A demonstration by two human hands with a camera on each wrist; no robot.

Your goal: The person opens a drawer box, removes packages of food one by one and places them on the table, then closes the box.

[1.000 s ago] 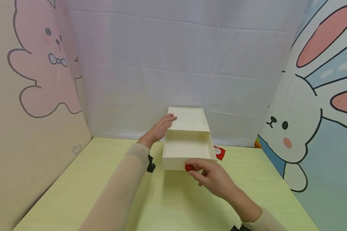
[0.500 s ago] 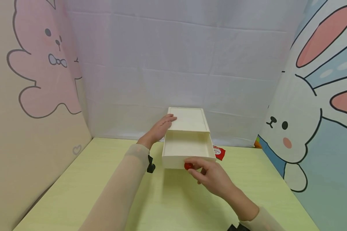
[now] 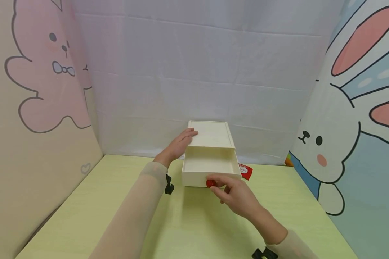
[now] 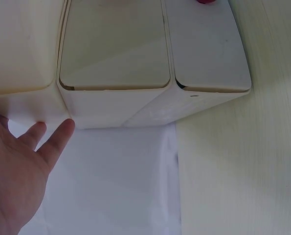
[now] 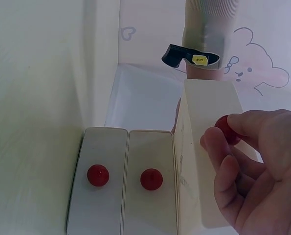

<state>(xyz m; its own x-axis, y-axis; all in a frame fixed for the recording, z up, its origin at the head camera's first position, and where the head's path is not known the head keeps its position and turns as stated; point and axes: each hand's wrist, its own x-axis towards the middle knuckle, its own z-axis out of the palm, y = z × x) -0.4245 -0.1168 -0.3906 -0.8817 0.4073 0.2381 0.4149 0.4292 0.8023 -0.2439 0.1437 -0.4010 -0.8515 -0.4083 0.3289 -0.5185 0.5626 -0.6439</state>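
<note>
A white drawer cabinet [image 3: 211, 133] stands against the back cloth, its top drawer [image 3: 194, 179] pulled partway out. Inside, the visible part of that drawer holds nothing. My right hand [image 3: 237, 196] pinches the drawer's round red knob [image 3: 210, 183] between thumb and fingers. In the right wrist view, two lower drawer fronts with red knobs [image 5: 98, 175] sit flush below it. My left hand [image 3: 179, 143] lies against the cabinet's upper left edge, fingers extended. From the left wrist view, the left fingertips [image 4: 62, 139] touch the cabinet's side.
A red and white packet [image 3: 246, 171] lies just right of the cabinet. The pale yellow-green table [image 3: 123, 201] runs to a white cloth [image 3: 165, 72] behind. Printed panels with a pink bear and a white rabbit [image 3: 324, 144] border both sides.
The top drawer has slid a little inward, away from me, my right hand moving with its knob. My left hand stays where it was on the cabinet.
</note>
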